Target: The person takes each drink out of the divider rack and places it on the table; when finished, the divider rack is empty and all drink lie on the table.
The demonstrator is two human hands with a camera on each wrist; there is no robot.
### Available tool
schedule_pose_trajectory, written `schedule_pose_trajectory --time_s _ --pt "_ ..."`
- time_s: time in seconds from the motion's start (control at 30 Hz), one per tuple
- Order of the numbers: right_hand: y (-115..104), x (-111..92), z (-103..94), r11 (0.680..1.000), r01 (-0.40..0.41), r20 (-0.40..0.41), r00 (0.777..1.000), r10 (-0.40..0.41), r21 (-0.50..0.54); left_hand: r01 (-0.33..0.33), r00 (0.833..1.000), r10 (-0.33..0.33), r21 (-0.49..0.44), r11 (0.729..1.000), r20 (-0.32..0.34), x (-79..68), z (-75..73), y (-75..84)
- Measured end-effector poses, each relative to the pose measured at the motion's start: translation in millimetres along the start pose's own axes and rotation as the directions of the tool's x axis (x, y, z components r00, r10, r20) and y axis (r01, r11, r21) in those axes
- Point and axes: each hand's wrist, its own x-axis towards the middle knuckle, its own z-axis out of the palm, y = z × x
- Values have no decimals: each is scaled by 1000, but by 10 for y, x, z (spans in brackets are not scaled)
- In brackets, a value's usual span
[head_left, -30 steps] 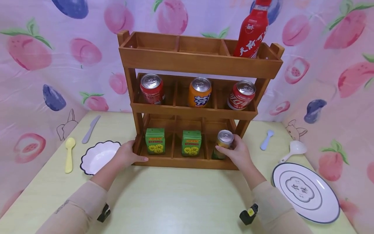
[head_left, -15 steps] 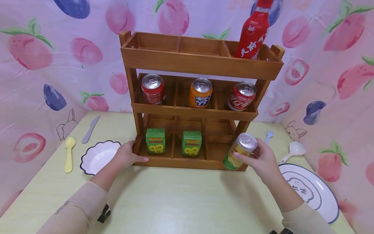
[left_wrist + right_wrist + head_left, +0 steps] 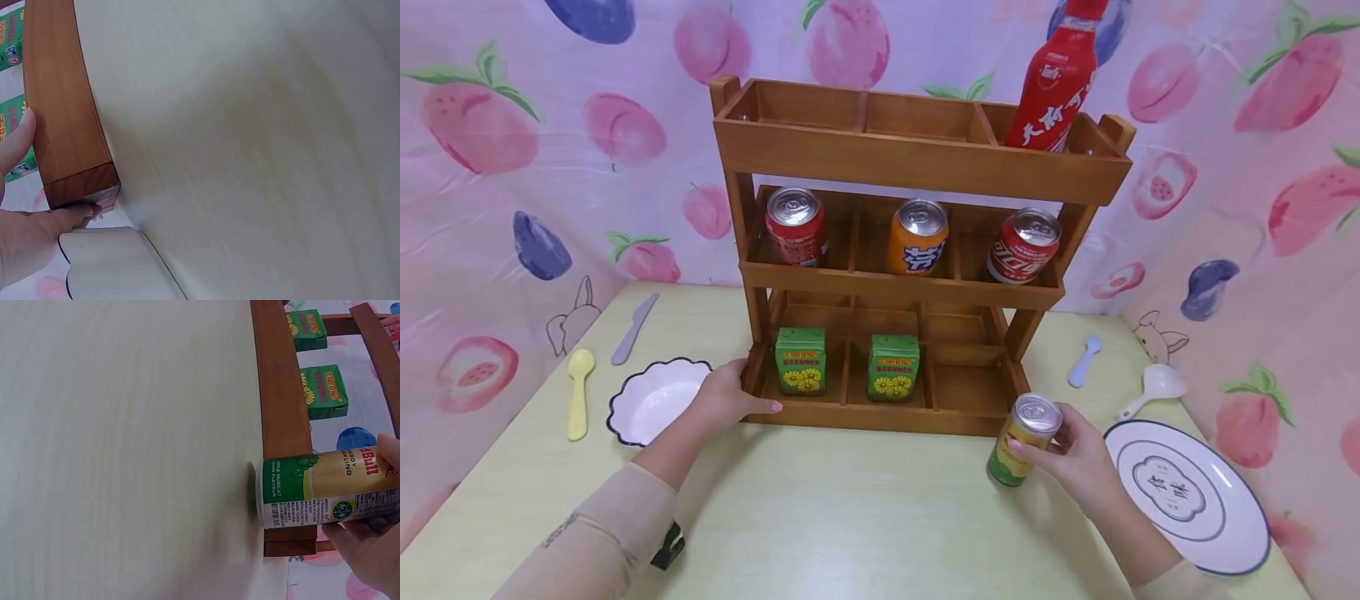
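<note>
My right hand (image 3: 1078, 458) grips a gold and green Red Bull can (image 3: 1024, 440) just in front of the rack's lower right corner. In the right wrist view the can's base (image 3: 260, 494) is close to the tabletop; whether it touches is hard to tell. My left hand (image 3: 730, 396) holds the lower left end of the brown wooden rack (image 3: 880, 417), thumb at the front and fingers round the outer side. On the bottom tier, green drink cartons (image 3: 801, 362) stand in the left and middle compartments. The bottom right compartment (image 3: 970, 390) is bare.
The middle tier holds a red can (image 3: 795, 229), an orange can (image 3: 917, 237) and another red can (image 3: 1024, 246). A red bottle (image 3: 1052, 83) stands top right. Left lie a scalloped bowl (image 3: 651, 404), yellow spoon (image 3: 577, 396) and knife (image 3: 634, 329); right, a plate (image 3: 1232, 533) and white ladle (image 3: 1161, 382).
My right hand has lifted the can out of the bottom right compartment, over the front rail, and lowered it in front of the rack to the right. The left hand stays put.
</note>
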Motion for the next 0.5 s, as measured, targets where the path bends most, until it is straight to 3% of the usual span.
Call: schedule_pose_trajectory --time_s 0.33,0.4,0.5 --pt "72 -4 13 1000 -11 -17 1000 11 -21 -1 1000 1 -3 1000 -5 11 7 -22" --pt "17 -13 10 999 22 -32 999 -24 -47 0 1000 0 -4 1000 -3 11 8 -20" --pt "-167 -25 22 988 132 -99 985 -140 -86 3 1000 -3 -3 1000 -4 8 4 -14"
